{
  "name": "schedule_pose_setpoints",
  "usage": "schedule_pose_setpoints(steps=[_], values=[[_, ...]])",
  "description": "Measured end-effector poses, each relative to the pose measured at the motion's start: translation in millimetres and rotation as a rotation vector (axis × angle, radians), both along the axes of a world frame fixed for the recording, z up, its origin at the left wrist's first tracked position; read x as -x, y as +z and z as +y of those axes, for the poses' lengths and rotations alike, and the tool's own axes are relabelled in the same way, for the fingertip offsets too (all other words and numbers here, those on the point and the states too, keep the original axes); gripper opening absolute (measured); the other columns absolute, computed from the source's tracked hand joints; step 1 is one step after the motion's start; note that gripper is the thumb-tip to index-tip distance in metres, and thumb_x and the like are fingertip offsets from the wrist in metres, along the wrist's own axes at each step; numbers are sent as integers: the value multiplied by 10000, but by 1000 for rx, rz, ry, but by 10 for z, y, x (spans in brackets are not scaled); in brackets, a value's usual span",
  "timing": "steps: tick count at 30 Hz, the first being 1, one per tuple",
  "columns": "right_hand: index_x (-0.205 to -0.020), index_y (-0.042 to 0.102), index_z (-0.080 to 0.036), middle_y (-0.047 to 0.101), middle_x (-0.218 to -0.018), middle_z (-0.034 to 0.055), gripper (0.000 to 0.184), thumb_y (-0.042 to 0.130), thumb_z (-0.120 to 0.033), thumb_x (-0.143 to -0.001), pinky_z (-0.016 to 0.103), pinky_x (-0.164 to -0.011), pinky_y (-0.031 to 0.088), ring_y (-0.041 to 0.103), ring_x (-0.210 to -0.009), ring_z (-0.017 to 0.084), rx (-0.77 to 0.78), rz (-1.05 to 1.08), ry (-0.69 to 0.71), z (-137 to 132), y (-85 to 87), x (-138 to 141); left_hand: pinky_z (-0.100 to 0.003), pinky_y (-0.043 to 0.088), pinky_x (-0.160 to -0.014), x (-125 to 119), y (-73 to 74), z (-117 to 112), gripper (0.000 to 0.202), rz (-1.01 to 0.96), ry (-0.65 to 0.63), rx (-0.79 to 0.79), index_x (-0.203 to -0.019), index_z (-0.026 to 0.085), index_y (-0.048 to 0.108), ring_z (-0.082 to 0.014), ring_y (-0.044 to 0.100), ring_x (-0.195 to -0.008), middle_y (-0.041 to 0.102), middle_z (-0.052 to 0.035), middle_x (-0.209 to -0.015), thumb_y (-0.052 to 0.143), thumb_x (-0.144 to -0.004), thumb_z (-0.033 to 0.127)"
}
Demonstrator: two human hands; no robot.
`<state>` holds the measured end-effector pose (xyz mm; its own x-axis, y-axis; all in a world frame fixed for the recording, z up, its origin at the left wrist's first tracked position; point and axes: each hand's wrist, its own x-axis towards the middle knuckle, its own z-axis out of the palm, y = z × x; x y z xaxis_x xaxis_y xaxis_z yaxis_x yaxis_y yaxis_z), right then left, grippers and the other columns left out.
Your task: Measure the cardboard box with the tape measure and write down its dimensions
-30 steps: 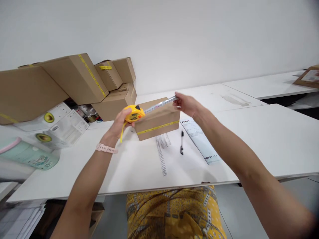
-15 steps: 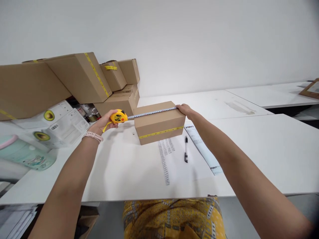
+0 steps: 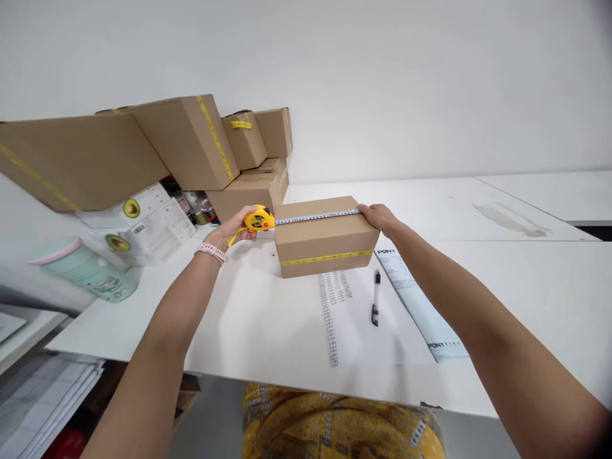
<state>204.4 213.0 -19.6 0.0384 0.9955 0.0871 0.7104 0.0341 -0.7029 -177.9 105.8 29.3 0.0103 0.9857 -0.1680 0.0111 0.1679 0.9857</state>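
A brown cardboard box point(image 3: 325, 239) with a strip of yellow tape along its front side sits on the table. My left hand point(image 3: 236, 228), with a pink band at the wrist, is closed round a yellow tape measure point(image 3: 259, 218) at the box's left edge. Its blade point(image 3: 315, 218) is pulled out flat across the box top. At the right edge of the box, my right hand point(image 3: 377, 215) pinches the blade's free end against the cardboard. The fingertips there are partly hidden.
In front of the box lie a printed sheet point(image 3: 363, 338), a black-capped pen point(image 3: 377, 296) and a light blue PONY envelope point(image 3: 421, 312). Several cardboard boxes point(image 3: 176, 137) are stacked at the left, near a mint-green bottle point(image 3: 90, 271) and white avocado-print cartons point(image 3: 160, 233).
The tape measure's case has come right up to the box's left edge, and less blade shows between them. My right hand stays at the right edge. The camera view has shifted left.
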Motion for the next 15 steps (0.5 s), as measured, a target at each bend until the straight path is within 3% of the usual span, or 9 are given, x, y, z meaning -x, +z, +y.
schedule_pose_setpoints(steps=[6, 9, 11, 13, 15], values=[[-805, 615, -199, 703, -958, 141, 274, 538, -433, -926, 387, -810, 478, 629, -887, 268, -26, -61, -100, -57, 118, 35, -228, 527, -490, -56, 135, -106, 400, 19, 58, -94, -1075, 149, 677, -145, 637, -590, 736, -71, -874, 743, -767, 395], [-769, 554, -220, 662, -867, 80, 300, 501, -438, -969, 353, -783, 484, 586, -813, 213, -156, 149, -126, -86, 266, 17, -263, 590, -587, -184, 187, -490, 468, 90, -120, -160, -1149, 129, 682, -161, 672, -679, 747, -120, -1056, 773, -767, 384], [-773, 542, -225, 644, -844, 48, 320, 511, -466, -980, 318, -770, 488, 564, -804, 184, -248, 347, -49, -111, 390, 57, -320, 617, -591, -397, 97, -876, 552, 43, -343, -95, -1236, 131, 637, -195, 695, -684, 731, -145, -1097, 765, -777, 409], [-777, 563, -218, 654, -856, 42, 326, 565, -484, -966, 297, -797, 486, 562, -839, 172, -274, 447, 120, -148, 505, 172, -355, 615, -537, -728, -94, -1279, 719, -113, -539, 39, -1357, 199, 527, -203, 701, -593, 716, -123, -1084, 802, -731, 422], [-765, 583, -207, 679, -888, 54, 336, 616, -489, -945, 295, -832, 478, 569, -876, 175, -223, 446, 289, -189, 579, 344, -315, 597, -505, -1123, -318, -1597, 699, -293, -587, 119, -1326, 248, 501, -243, 749, -676, 674, -96, -1105, 821, -731, 427]])
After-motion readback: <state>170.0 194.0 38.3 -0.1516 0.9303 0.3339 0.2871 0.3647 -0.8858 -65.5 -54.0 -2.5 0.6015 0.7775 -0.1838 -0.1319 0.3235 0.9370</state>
